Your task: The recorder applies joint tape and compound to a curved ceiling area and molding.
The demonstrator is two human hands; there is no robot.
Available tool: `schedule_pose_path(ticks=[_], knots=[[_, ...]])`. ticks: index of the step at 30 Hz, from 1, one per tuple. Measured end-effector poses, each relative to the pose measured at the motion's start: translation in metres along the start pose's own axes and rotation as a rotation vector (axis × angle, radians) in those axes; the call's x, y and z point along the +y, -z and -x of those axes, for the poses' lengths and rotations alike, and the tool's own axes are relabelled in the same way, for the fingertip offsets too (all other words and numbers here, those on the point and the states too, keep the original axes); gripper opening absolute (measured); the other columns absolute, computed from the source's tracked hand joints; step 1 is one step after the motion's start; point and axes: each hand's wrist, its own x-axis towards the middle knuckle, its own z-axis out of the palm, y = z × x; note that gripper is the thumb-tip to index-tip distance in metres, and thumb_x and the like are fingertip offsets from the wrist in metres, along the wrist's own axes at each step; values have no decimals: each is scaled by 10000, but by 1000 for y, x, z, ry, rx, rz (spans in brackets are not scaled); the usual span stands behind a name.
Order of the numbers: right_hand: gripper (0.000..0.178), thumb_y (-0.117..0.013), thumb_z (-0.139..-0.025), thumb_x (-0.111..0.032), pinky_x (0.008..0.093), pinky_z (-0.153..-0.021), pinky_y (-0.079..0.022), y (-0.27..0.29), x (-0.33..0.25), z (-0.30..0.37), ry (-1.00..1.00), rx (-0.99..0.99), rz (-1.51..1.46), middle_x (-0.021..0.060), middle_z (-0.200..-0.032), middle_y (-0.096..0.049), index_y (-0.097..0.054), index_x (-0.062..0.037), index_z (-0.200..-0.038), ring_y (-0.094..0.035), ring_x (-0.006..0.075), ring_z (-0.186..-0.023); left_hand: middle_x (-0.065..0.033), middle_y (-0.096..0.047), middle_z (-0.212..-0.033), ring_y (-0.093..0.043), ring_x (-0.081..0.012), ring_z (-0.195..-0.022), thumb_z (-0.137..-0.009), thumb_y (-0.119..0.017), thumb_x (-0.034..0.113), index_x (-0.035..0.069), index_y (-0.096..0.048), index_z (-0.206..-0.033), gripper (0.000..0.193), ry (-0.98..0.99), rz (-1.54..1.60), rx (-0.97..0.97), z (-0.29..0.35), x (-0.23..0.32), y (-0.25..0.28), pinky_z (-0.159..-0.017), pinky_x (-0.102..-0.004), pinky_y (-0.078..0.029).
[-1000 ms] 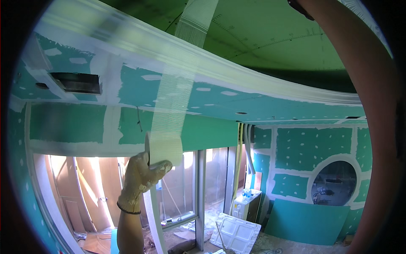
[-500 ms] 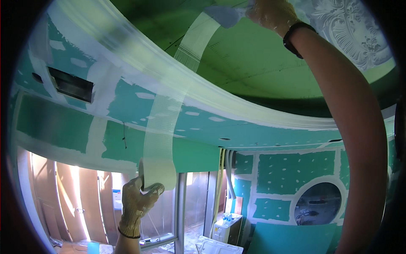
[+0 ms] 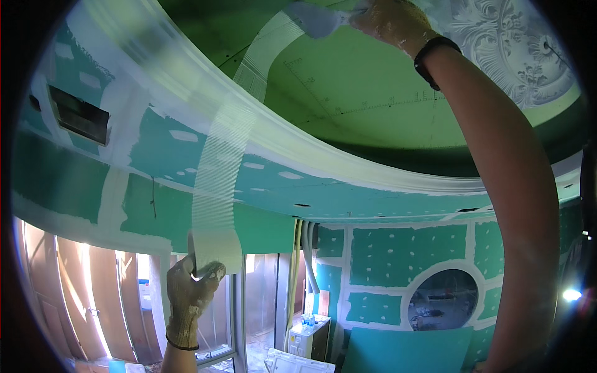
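My left hand [image 3: 188,301], in a compound-smeared work glove, grips a roll of white mesh joint tape [image 3: 217,252] from below. From the roll a long strip of mesh tape [image 3: 221,149] runs up past the curved moulding to the green ceiling board [image 3: 367,87] in the recess. Overhead, my right hand [image 3: 395,25], also gloved and smeared, is closed round the handle of a putty knife [image 3: 317,20]. The knife's wide blade lies against the upper end of the strip at the board. My right fingers are partly hidden from this side.
A curved white moulding [image 3: 273,140] rims the ceiling recess, with an ornate white plaster relief [image 3: 504,50] at upper right. A rectangular ceiling opening [image 3: 79,115] is at left. Below stand window frames, hanging pipes [image 3: 309,255] and a white cabinet [image 3: 308,339]. A round opening [image 3: 443,299] pierces the far wall.
The view has shifted so that the room sits further left. The putty knife and both hands appear slightly left of before, still holding the same things.
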Motion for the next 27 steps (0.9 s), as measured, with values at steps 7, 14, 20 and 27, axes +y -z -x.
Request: schedule_pose_path(ticks=[7,14,20,27], knots=[[180,-562,-998,-201,381,-937,-542,-4,-16,-15,37,-348,538,41,-1167,-682,-719,-159,-1078,-644,232,-1157,-119,-752,-874,-673,-171,-765,-761,-707,327,-17,-731,-1078,468,30,105,-3,0,16,3,-726,-328,-540],[97,-573,-999,-177,366,-869,-536,-14,22,-14,319,-118,538,40,-996,-657,-653,-129,-970,-646,189,-993,-116,-737,-818,-680,-183,-719,-767,-692,360,-18,-729,-1061,481,10,69,69,-2,13,5,-684,-331,-538],[123,-562,-1010,-206,371,-866,-530,20,3,-7,-115,-278,296,45,-963,-627,-652,-140,-958,-630,195,-960,-90,-715,-774,-638,-165,-693,-760,-676,359,-16,-727,-993,444,43,101,96,2,13,4,-656,-320,-508],[301,-634,-959,-355,423,-941,-528,44,13,-5,-112,-255,297,115,-1120,-683,-697,-108,-1120,-652,265,-1055,-112,-696,-716,-637,-181,-618,-743,-656,272,-31,-725,-999,403,88,109,56,1,-11,0,-608,-334,-508]])
